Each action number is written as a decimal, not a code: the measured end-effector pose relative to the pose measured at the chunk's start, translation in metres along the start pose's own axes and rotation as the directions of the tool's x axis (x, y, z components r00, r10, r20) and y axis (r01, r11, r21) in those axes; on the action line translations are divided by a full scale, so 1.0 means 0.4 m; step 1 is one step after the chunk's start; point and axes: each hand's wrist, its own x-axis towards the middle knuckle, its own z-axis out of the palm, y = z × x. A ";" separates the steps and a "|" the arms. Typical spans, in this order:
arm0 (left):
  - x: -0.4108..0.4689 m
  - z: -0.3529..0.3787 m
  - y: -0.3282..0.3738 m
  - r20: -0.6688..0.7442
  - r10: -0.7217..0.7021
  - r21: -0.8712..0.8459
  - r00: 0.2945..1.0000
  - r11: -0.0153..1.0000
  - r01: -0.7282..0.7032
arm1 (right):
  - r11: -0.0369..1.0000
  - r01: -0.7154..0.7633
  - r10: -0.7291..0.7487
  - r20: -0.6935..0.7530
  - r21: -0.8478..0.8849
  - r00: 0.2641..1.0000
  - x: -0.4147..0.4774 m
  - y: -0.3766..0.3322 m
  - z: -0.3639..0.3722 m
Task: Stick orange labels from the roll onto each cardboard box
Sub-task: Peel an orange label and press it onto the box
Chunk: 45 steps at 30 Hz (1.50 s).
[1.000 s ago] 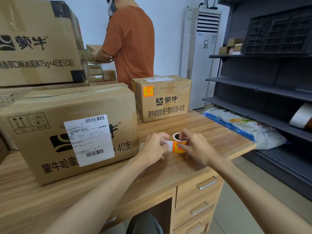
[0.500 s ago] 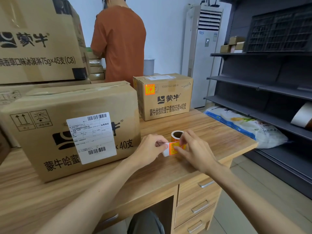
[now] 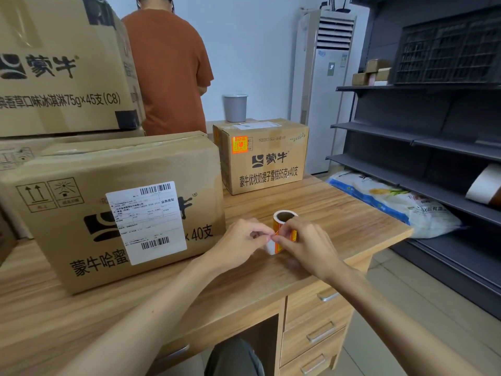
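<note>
The roll of orange labels (image 3: 284, 217) stands on the wooden desk (image 3: 339, 213), right of the big cardboard box (image 3: 81, 226) that bears a white shipping label. My left hand (image 3: 238, 244) pinches the white backing strip (image 3: 271, 246) pulled off the roll. My right hand (image 3: 303, 245) pinches the corner of an orange label (image 3: 279, 244) on that strip. Behind stands a smaller box (image 3: 271, 169) with an orange label (image 3: 240, 144) stuck at its front upper left. A further large box (image 3: 62, 66) is stacked at the far left.
A person in an orange shirt (image 3: 168, 74) stands behind the boxes, back turned. A grey bin (image 3: 235, 107) sits behind the smaller box. Dark shelves (image 3: 433, 147) line the right, with a printed sack (image 3: 393, 199) on the lowest. Desk drawers (image 3: 317, 316) are below.
Both hands have drawn closer together at the strip, with the right fingertips now on the label's corner. The person behind has stepped left, uncovering the grey bin.
</note>
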 end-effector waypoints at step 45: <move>-0.014 0.023 0.026 -0.084 -0.008 0.011 0.996 1.000 0.009 | 0.998 -0.061 0.061 -0.014 0.008 0.998 -0.021 0.008 -0.017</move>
